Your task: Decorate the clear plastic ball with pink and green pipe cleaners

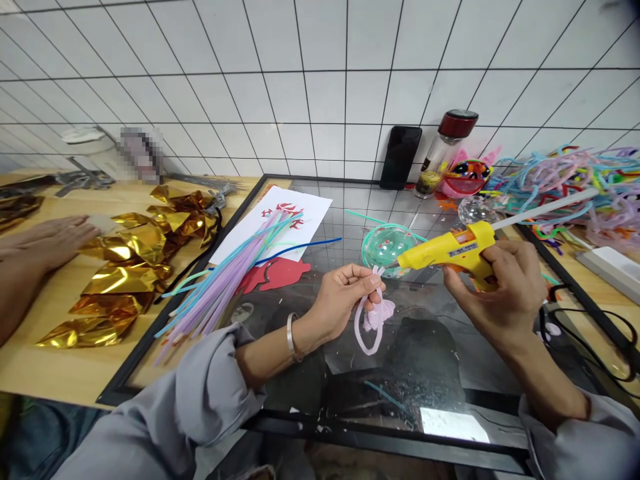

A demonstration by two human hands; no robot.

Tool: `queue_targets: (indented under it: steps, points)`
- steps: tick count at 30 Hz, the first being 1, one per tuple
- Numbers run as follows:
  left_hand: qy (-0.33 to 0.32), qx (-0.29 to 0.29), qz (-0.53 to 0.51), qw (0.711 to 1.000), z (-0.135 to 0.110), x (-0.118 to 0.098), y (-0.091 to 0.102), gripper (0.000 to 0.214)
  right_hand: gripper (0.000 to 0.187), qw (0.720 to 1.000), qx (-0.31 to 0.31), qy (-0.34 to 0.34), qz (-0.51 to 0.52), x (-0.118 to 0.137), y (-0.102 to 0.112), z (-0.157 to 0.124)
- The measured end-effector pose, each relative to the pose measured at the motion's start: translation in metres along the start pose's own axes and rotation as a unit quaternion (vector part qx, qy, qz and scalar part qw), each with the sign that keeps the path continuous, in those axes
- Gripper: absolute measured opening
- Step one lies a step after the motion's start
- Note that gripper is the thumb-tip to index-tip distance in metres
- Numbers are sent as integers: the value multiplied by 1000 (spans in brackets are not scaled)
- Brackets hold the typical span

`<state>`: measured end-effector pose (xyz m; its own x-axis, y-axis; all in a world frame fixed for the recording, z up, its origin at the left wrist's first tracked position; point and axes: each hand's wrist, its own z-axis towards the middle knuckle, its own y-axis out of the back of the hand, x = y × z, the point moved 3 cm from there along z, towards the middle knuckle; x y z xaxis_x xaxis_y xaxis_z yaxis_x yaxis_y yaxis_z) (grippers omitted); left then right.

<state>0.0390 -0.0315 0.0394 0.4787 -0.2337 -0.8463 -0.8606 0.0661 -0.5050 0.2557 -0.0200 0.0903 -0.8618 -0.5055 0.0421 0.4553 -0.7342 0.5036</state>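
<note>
left hand [345,293] pinches lilac fuzzy loop [357,327]; right hand [510,287] holds yellow plastic glue gun [450,249]: better keep fingertips [373,283] off nozzle [403,261].

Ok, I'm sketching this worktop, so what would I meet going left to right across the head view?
By their middles: another person's hand, gold foil, bundle of lilac and blue strips, red cutout, left hand, lilac loop it pinches, yellow glue gun, right hand, white block.
</note>
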Motion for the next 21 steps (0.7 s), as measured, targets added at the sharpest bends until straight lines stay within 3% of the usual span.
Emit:
queue_targets:
  steps: [6,11,21]
  points:
    - [1,-4,0,1000,1,1,0,40,25,999,-10,34,5,0,1,-1]
    - [3,-5,2,1000,1,1,0,40,18,1000,13,16,0,0,1,-1]
    - [-6,3,3,1000,1,2,2,38,19,999,-6,34,21,0,2,0]
